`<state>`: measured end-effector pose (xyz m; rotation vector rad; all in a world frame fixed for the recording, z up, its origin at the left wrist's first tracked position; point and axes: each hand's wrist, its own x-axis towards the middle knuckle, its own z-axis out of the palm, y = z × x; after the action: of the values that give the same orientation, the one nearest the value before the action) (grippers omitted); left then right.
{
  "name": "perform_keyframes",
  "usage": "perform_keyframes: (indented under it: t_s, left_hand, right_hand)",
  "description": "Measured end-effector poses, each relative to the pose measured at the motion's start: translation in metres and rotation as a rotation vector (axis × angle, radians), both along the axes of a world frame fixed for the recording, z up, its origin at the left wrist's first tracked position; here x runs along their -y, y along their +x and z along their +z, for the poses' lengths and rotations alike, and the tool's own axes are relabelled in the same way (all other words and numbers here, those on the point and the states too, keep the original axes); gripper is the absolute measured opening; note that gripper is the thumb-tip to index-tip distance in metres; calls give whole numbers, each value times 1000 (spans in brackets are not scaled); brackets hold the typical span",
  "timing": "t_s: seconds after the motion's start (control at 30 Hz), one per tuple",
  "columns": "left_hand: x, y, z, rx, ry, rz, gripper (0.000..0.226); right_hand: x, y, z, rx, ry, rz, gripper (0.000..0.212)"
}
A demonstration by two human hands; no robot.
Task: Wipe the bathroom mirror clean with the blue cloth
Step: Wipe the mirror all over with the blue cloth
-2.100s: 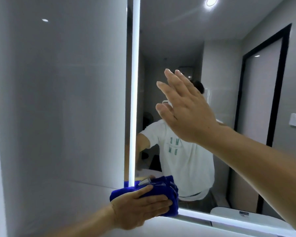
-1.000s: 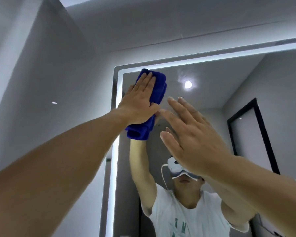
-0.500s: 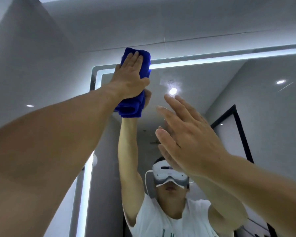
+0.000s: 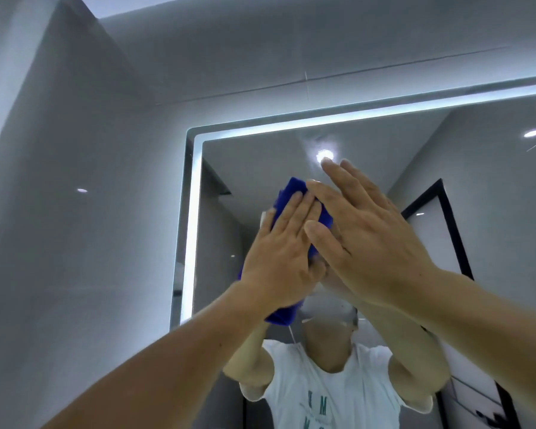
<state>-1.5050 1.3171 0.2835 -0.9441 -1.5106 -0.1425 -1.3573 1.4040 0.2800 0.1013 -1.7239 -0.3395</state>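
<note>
Against the mirror point(image 4: 245, 168), below its lit top edge, the cloth point(image 4: 287, 196) lies flat under the left hand point(image 4: 279, 261). To wipe well, press evenly and overlap each stroke toward the frame. Straight left fingers point(image 4: 294, 212) cover the cloth's middle; blue shows above and below them. The right hand point(image 4: 369, 243), beside the cloth, is open and holds nothing.

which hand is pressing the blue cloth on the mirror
The left hand, fingers flat on the blue cloth. The right hand is open and holds nothing.
</note>
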Motion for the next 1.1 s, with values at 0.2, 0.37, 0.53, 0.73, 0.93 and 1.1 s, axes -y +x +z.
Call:
perform_keyframes:
  t_s: [0.2,0.37,0.53,0.73,0.93,1.1]
  left_hand:
    - [-2,1,-78,-23,-85,-21,73]
    - [-6,-1,-146,-42,-173,-32,78]
    - [-9,0,-218,-95,-244,-60,76]
    - [-8,4,-277,-65,-349,-49,77]
    - [-10,9,-336,-90,-436,-26,75]
    - [-11,13,-364,-106,-489,-12,75]
  right_hand:
    - [1,10,-6,45,-46,55,58]
    - [1,16,-12,78,-73,70,55]
    - [8,11,-26,139,-72,68,55]
    - [6,4,-57,182,-6,-14,58]
    - [-8,5,-110,282,-10,-53,58]
    - [-17,6,-154,391,-55,-84,60]
